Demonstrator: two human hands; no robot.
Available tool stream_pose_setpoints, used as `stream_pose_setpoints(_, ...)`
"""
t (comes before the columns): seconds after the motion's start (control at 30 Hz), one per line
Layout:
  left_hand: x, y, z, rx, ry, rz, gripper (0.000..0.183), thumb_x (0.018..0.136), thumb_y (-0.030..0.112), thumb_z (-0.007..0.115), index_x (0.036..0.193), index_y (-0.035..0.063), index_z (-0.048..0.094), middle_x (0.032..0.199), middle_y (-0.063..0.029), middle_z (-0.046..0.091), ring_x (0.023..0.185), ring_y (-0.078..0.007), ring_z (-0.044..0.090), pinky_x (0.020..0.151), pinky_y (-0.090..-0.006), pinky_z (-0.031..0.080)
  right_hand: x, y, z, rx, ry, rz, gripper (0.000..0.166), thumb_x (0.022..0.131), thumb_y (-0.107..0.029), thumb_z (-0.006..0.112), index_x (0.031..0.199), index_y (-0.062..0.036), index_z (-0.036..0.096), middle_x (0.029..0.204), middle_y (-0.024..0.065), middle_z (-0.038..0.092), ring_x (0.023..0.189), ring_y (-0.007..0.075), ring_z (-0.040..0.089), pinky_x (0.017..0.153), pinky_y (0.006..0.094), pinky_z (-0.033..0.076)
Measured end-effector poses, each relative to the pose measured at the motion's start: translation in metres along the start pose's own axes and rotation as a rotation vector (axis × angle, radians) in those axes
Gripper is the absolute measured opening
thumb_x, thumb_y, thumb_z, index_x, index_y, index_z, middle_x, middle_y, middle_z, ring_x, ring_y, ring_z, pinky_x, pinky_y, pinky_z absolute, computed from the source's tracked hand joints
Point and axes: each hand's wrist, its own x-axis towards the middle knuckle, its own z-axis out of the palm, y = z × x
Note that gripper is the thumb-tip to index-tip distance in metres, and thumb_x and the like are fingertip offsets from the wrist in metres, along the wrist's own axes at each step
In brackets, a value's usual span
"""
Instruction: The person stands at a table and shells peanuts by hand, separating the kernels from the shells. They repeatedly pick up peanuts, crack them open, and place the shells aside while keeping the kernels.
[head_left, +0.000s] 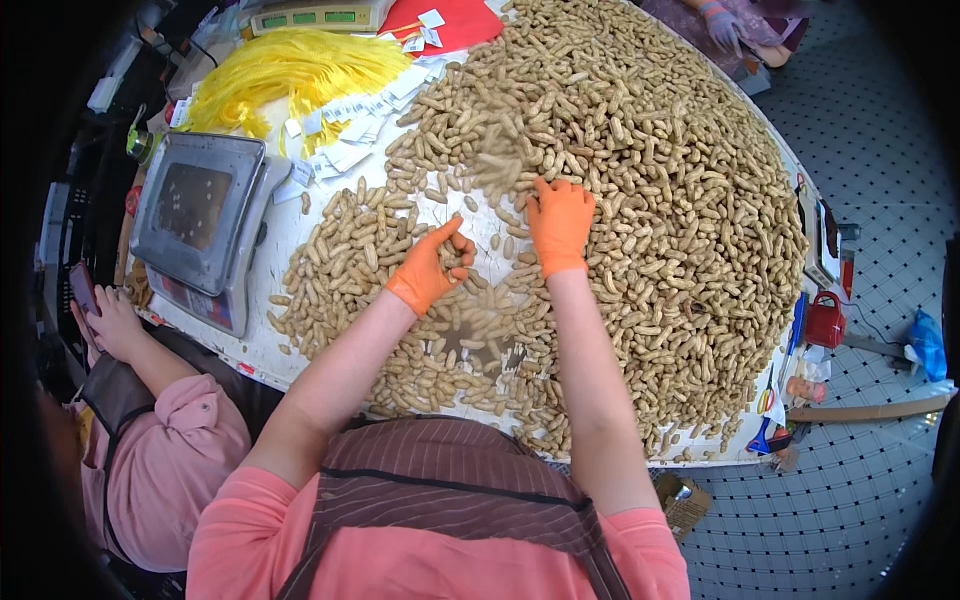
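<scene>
A broad heap of unshelled peanuts (675, 187) covers much of the white tabletop (262, 292) before me. My right hand (561, 225), in an orange glove, is at the inner edge of this heap, its bent fingertips among the nuts. Over a smaller spread of peanuts (345, 255) is my left hand (433, 264), also gloved in orange, its index finger stretched out and the others curled. What lies in that palm is mostly hidden, and so is anything under the right fingertips. Some peanuts (499, 154) beyond my hands are blurred by motion.
At left stands a scale with a metal pan (196, 202). Yellow mesh bags (300, 71) with white tags lie behind it, near another scale (319, 16) and red material (450, 26). Scissors (766, 397) and a red mug (825, 321) are at right. A person (161, 442) holds a phone (84, 289); a gloved hand (721, 28) shows opposite.
</scene>
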Motion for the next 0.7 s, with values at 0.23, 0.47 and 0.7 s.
stream_pose_setpoints(0.23,-0.009,-0.009,-0.002,0.062,0.036,-0.044,0.030,0.091,0.033,0.061,0.090,0.0032,0.056,0.084,-0.0053,0.053,0.068,-0.0157,0.051,0.050,-0.0237,0.037,0.005,0.017,0.033,-0.168,-0.128,-0.125,0.013,0.077,-0.013,0.057,0.076,-0.0131,0.069,0.087,0.0073,0.062,0.086,0.0258,0.057,0.084,0.0417,0.039)
stream_pose_setpoints(0.47,-0.015,-0.013,0.002,0.164,0.057,-0.020,0.034,0.094,0.031,0.056,0.104,-0.0012,0.060,0.087,-0.0057,0.056,0.069,-0.0147,0.052,0.050,-0.0230,0.040,0.011,0.019,0.026,-0.240,-0.331,-0.157,0.013,0.077,-0.013,0.058,0.080,-0.0142,0.071,0.090,0.0062,0.061,0.091,0.0242,0.057,0.082,0.0405,0.039)
stream_pose_setpoints(0.7,-0.020,-0.016,0.006,0.213,-0.008,0.020,0.037,0.097,0.031,0.050,0.117,0.0003,0.057,0.100,-0.0048,0.057,0.076,-0.0135,0.054,0.056,-0.0234,0.044,-0.011,0.004,0.028,-0.225,-0.409,-0.189,0.015,0.075,-0.019,0.063,0.084,-0.0087,0.069,0.097,0.0074,0.058,0.092,0.0237,0.055,0.080,0.0395,0.039)
